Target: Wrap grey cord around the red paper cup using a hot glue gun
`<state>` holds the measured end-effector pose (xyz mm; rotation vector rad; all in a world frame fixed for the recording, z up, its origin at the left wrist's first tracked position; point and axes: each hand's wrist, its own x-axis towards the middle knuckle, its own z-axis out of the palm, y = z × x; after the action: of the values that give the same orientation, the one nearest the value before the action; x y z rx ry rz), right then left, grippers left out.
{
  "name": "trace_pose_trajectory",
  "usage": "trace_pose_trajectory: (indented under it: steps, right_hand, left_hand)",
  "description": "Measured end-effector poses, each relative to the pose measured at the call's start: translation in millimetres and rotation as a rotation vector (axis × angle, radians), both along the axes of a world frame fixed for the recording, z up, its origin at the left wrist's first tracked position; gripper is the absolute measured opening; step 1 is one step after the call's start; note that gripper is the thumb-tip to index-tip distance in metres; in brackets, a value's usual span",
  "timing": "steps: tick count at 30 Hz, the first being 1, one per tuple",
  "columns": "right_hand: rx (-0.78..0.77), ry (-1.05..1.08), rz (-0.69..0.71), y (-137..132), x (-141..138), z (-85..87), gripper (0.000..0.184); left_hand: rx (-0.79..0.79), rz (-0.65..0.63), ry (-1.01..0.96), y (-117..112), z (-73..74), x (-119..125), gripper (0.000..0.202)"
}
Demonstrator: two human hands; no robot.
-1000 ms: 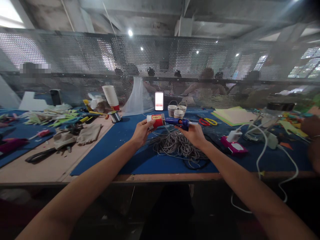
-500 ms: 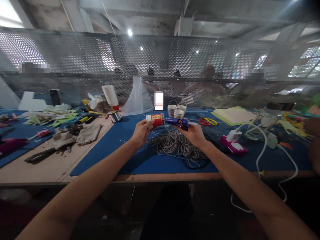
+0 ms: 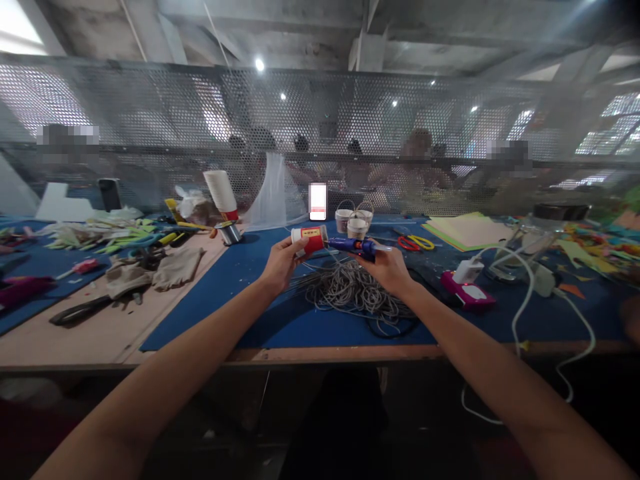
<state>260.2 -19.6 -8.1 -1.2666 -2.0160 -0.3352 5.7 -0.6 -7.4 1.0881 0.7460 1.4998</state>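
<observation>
In my left hand (image 3: 281, 264) is a red and white paper cup (image 3: 312, 241), lying on its side with one end turned to the right. My right hand (image 3: 388, 268) grips a blue hot glue gun (image 3: 353, 247), its nozzle at the cup's right end; whether it touches the cup I cannot tell. Beneath both hands a heap of grey cord (image 3: 357, 293) lies loose on the blue mat (image 3: 215, 307). Just behind the glue gun stand small white baskets with looped handles (image 3: 357, 228).
Right of the hands are red and yellow scissors (image 3: 416, 243), coloured paper sheets (image 3: 467, 230), a magenta power strip (image 3: 468, 296) and a glass jar (image 3: 530, 243). To the left are stacked paper cups (image 3: 221, 193), grey gloves (image 3: 177, 268) and paper scraps. A lit phone (image 3: 318, 201) stands against the mesh screen.
The cup has tilted slightly, its right end shifting a little upward. The glue gun's nozzle stays close to that end. Otherwise the scene looks the same.
</observation>
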Motion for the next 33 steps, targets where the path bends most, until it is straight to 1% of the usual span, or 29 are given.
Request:
trace_pose_trajectory:
  steps: [8, 13, 18, 24, 33]
  right_hand:
    - [-0.017, -0.01, 0.027, -0.7, 0.4, 1.7, 0.041]
    - [-0.007, -0.011, 0.046, 0.0, 1.9, -0.2, 0.038]
    - [-0.016, -0.026, 0.054, 1.2, 3.1, -1.9, 0.035]
    - [-0.026, -0.028, 0.066, -0.8, 2.7, 0.1, 0.035]
    - [-0.058, -0.056, 0.063, -1.0, 4.0, 0.0, 0.03]
  left_hand:
    - [0.012, -0.004, 0.001, 2.9, -2.8, -2.0, 0.04]
    - [0.008, 0.0, 0.003, 2.3, -1.2, -2.3, 0.04]
    - [0.011, -0.004, -0.008, 2.5, -1.3, -2.8, 0.038]
    - [0.016, -0.008, -0.016, 4.3, -3.3, -4.1, 0.036]
    - [-0.014, 0.021, -0.031, 0.7, 1.9, -1.8, 0.034]
